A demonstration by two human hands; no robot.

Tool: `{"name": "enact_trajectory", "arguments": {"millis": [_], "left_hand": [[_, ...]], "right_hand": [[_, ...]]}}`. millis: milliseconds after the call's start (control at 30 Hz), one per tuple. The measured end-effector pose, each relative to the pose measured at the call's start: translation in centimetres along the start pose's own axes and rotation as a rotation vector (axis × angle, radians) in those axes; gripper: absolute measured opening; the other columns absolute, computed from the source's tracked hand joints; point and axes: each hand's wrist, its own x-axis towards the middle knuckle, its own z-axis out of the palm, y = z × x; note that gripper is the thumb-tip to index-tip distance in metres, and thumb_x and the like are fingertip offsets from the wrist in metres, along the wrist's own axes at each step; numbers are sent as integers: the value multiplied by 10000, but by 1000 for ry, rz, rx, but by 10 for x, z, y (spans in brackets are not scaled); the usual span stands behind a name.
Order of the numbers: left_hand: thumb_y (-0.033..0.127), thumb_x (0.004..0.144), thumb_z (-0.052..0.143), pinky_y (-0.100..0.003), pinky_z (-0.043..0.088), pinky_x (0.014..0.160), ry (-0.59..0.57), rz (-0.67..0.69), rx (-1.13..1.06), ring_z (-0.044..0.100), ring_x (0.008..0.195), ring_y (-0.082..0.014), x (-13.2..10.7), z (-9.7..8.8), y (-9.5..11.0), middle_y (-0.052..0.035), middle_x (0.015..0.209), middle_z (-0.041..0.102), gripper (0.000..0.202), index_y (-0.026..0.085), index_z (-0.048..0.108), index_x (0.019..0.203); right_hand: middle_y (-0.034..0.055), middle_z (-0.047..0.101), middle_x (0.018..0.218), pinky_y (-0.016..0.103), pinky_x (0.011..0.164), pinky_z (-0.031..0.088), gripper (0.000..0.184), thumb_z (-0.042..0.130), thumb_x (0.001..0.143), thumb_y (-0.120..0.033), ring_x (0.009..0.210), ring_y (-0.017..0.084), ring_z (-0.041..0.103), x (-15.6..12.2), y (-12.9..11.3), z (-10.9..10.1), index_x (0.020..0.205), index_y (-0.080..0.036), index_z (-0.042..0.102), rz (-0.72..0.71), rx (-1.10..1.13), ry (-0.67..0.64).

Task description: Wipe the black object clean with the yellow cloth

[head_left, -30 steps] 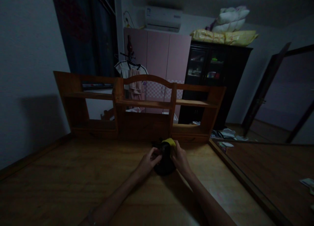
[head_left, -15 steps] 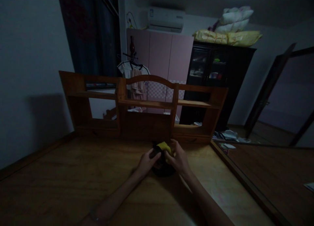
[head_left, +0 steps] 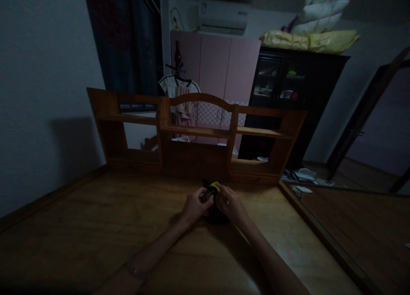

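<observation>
Near the middle of the wooden surface (head_left: 128, 226), my two hands meet around a small dark item (head_left: 218, 217), soft-looking and black, whose kind I cannot make out in the dim light. My left hand (head_left: 196, 204) is closed on its dark left side, thumb and fingers pinched together. On the other side, my right hand (head_left: 231, 204) grips a yellow cloth-like piece (head_left: 215, 185) that shows at the top between the hands. The fingers hide much of both pieces.
A wooden shelf unit (head_left: 198, 132) stands along the far edge of the surface. A wall (head_left: 51, 115) borders the left side, and a raised wooden rim (head_left: 315, 218) runs down the right. Beyond are a pink wardrobe (head_left: 213, 64) and a dark cabinet (head_left: 301, 98).
The view has shifted slightly. My right hand has closed in on the yellow piece, which shows less now. My left hand has curled more tightly on the dark side.
</observation>
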Motion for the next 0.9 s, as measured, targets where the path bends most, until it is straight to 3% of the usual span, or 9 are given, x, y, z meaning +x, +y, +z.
{"name": "enact_trajectory", "arguments": {"millis": [200, 300, 400, 567, 767, 900], "left_hand": [[344, 781, 610, -321, 530, 798, -11, 555, 595, 674, 897, -233, -5, -9, -4, -118, 1071, 678, 467, 141, 520, 1192], [330, 794, 594, -332, 541, 778, 17, 667, 715, 681, 887, -248, -6, -12, -6, -146, 1069, 680, 484, 102, 502, 1210], [339, 806, 579, -312, 537, 745, 22, 609, 707, 685, 849, -231, -7, -11, -3, -116, 1040, 689, 463, 131, 496, 1211], [388, 821, 569, -228, 501, 685, 42, 307, 417, 669, 760, -159, -11, -5, 13, -9, 888, 690, 323, 229, 539, 1101], [416, 805, 589, -204, 468, 662, 87, 161, 163, 663, 764, -149, -12, 2, 23, 23, 824, 687, 235, 236, 597, 956], [448, 817, 561, -196, 444, 579, 127, 96, 80, 650, 682, -146, -9, 3, 16, 12, 757, 676, 266, 202, 592, 910]], "right_hand": [[47, 603, 1210, 323, 925, 446, 662, 482, 680, -6, 1094, 206, 564, 0, 4, 1, 1298, -243, 479, -31, 136, -66], [59, 579, 1255, 333, 964, 424, 676, 470, 678, 7, 1145, 201, 538, -1, 8, 3, 1312, -227, 460, -26, 131, -82], [65, 609, 1212, 321, 937, 437, 566, 460, 765, -22, 1104, 200, 570, -1, 11, 3, 1292, -228, 477, -1, 81, -65], [51, 683, 1009, 263, 756, 471, 303, 480, 892, -147, 886, 199, 650, -4, 11, -1, 1171, -239, 552, 52, -31, -21], [57, 674, 1008, 266, 781, 461, 296, 474, 879, -145, 904, 197, 637, -5, 7, -5, 1158, -211, 544, 11, -23, 41], [19, 660, 893, 229, 675, 475, 278, 487, 842, -160, 756, 164, 624, -3, 6, 2, 1107, -214, 549, 91, 100, 72]]}}
